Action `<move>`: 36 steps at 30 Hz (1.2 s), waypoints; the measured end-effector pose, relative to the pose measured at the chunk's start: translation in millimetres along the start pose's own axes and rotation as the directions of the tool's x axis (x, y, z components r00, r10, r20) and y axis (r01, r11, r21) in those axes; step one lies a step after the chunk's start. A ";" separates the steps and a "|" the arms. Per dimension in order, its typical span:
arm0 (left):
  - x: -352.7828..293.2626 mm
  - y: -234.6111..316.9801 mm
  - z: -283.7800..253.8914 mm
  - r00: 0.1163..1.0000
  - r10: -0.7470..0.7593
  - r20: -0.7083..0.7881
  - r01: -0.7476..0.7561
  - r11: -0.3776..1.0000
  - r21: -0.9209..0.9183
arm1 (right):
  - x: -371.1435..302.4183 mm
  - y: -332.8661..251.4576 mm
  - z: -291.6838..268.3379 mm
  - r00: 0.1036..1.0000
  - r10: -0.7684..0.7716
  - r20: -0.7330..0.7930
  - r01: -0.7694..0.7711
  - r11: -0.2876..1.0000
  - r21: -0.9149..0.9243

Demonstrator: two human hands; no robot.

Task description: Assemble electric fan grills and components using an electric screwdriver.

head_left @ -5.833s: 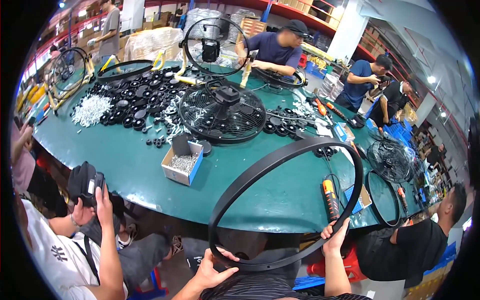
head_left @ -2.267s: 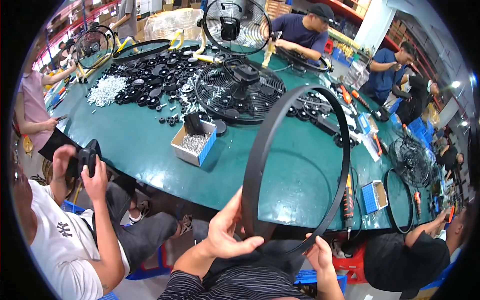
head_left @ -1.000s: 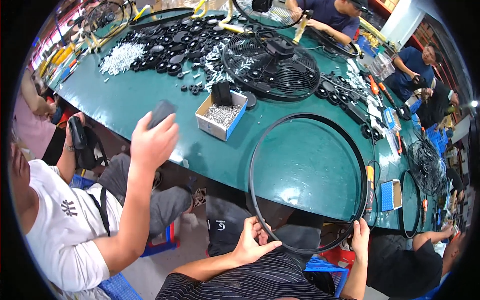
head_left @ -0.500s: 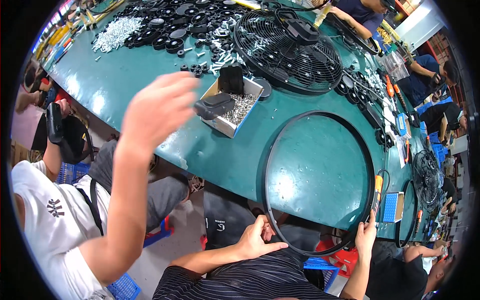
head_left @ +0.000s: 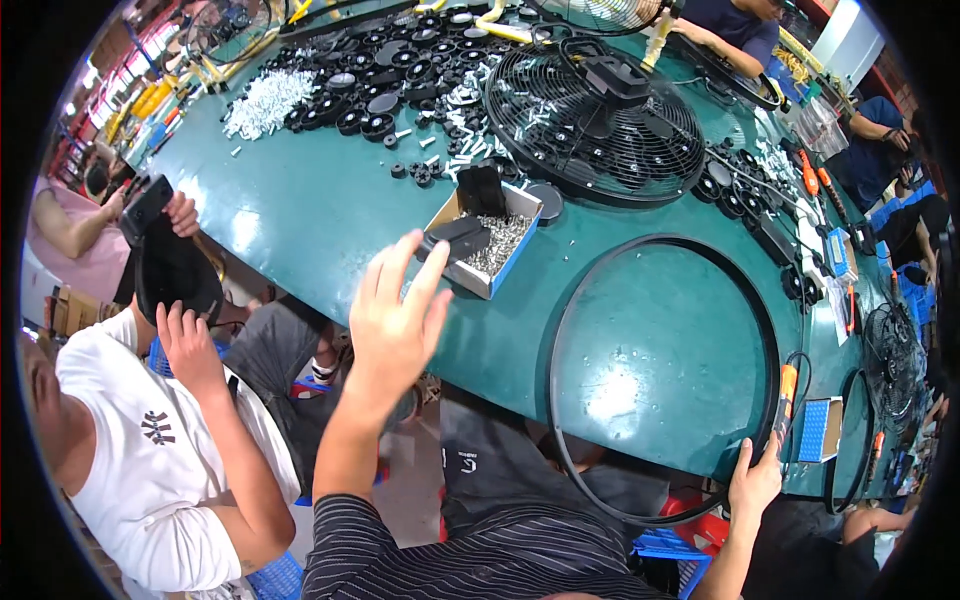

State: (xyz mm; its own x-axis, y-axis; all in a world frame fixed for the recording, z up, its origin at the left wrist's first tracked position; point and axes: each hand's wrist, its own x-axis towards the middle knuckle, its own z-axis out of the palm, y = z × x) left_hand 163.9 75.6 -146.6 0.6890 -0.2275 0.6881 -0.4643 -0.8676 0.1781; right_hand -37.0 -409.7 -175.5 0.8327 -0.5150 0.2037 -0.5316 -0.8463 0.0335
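Note:
My left hand is raised over the near edge of the table, palm down and fingers spread, holding nothing. Just beyond its fingertips is an open small cardboard box of small silver screws, with dark plastic pieces in it. A large thin black ring leans against the table edge, its lower part over my lap. My right hand grips its lower right rim. An orange-handled corded tool touches the fingers there; whether they hold it too I cannot tell.
A black fan grille with motor lies beyond the ring. Black round parts and a pile of white pieces cover the far table. At left a person in a white shirt sits close. A blue-lined box stands right.
My left hand has let go of the ring and lifted toward the screw box. The neighbour's outstretched arm has drawn back to a dark object. My right hand stays on the ring.

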 end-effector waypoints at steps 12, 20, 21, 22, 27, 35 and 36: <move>66.9 -30.3 21.4 0.979 0.165 0.118 -0.163 0.986 -0.024 | -4.3 -1.7 3.8 0.994 -0.015 -0.108 0.030 0.990 0.137; 80.7 -25.0 50.5 0.902 0.419 0.106 -0.426 0.903 0.053 | -4.8 -0.9 7.4 0.995 0.009 -0.103 0.009 0.984 0.179; 80.1 -27.8 53.0 0.880 0.454 0.139 -0.466 0.881 0.076 | -4.0 -1.5 7.3 0.994 0.001 -0.113 0.021 0.981 0.194; 81.1 -27.3 52.8 0.867 0.476 0.145 -0.490 0.868 0.081 | -3.7 -2.1 6.4 0.994 0.006 -0.108 0.015 0.980 0.197; 83.7 -22.2 53.6 0.832 0.522 0.188 -0.533 0.846 0.010 | -1.5 -2.1 4.6 0.995 -0.005 -0.103 0.026 0.980 0.196; 87.8 -28.6 65.1 0.899 0.397 0.184 -0.397 0.917 -0.040 | -5.4 -2.5 2.0 0.995 0.024 -0.100 0.001 0.972 0.236; 88.6 -33.1 66.2 0.900 0.396 0.181 -0.396 0.918 -0.034 | -5.6 -4.0 0.8 0.995 0.035 -0.092 -0.012 0.970 0.242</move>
State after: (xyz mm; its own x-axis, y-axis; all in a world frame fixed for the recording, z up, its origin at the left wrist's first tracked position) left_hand 277.1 54.9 -138.1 0.5374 -0.6282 0.5627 -0.7182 -0.6906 -0.0851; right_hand -39.4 -403.5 -177.5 0.7958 -0.5295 0.2940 -0.4878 -0.8480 -0.2071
